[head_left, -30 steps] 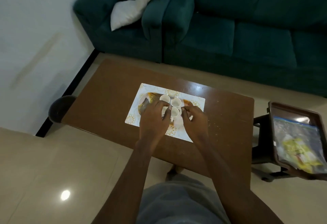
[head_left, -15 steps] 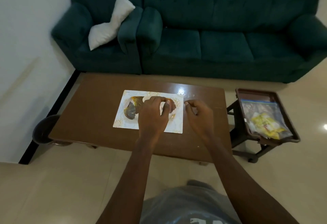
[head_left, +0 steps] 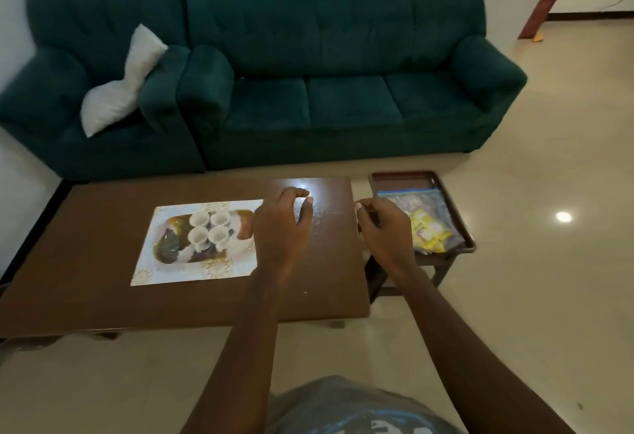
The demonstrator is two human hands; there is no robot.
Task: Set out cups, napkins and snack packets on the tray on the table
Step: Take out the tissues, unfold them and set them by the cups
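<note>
We see four small white cups point(head_left: 209, 227) standing upright in a tight two-by-two square, rims up, on the flat white rectangular tray with the printed food picture point(head_left: 178, 267), well off to the left of our left hand point(head_left: 281, 227). Just past our right hand point(head_left: 386, 231) lies a clear plastic zip bag of yellow snack packets point(head_left: 425, 224), flat in a dark brown tray point(head_left: 404, 177) beside the table.

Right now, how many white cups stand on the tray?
4, in a square at the middle of the tray: cups back left, back right, front left, front right. None seems hidden.
</note>
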